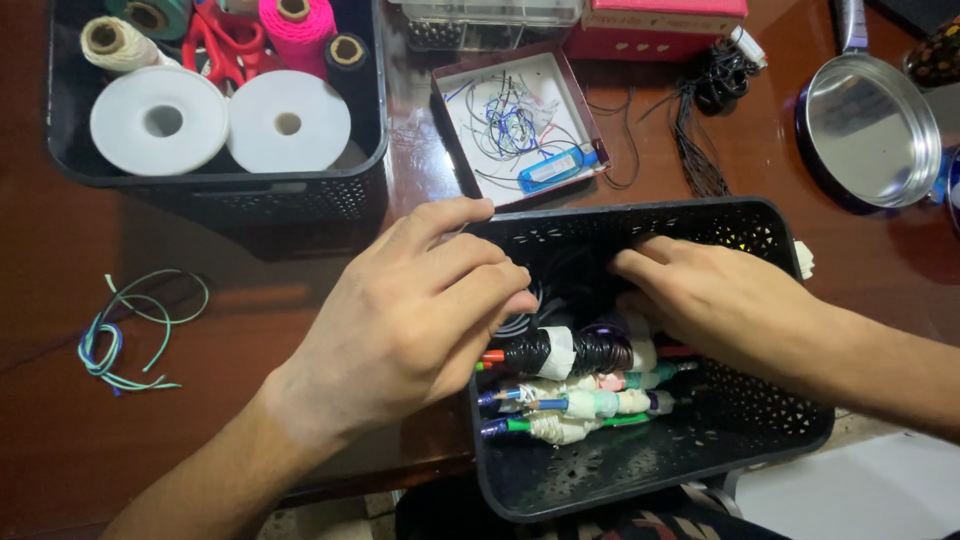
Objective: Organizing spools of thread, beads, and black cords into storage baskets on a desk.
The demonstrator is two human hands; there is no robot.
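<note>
Both hands reach into a black perforated basket [770,225] at the near edge of the dark red table [60,400]. From where I watch, my left hand [415,310] lies palm down over the basket's left rim, fingers curled loosely together, their tips touching a bundle wrapped in black cord [570,352]; whether it grips the bundle I cannot tell. My right hand [715,295] comes in from the right, fingers stretched and close together, resting on the things at the back of the basket, and it holds nothing that I can see. Below the black bundle lie more bundles of pens or markers [575,405] wound with pale thread, side by side on the basket floor, their coloured tips pointing left.

At the far left stands a second black basket [240,190] with two white spools [225,120], a pink spool [297,25], a beige spool [115,42] and red scissors [225,45]. Between the two baskets sits a shallow white-lined box [475,140] holding loose wires and a small blue object [555,168]. A tangle of black cord [705,110] lies to its right, and a round metal pan [865,130] sits at the far right. A loop of green and blue thread [125,335] lies alone on the table at the left.
</note>
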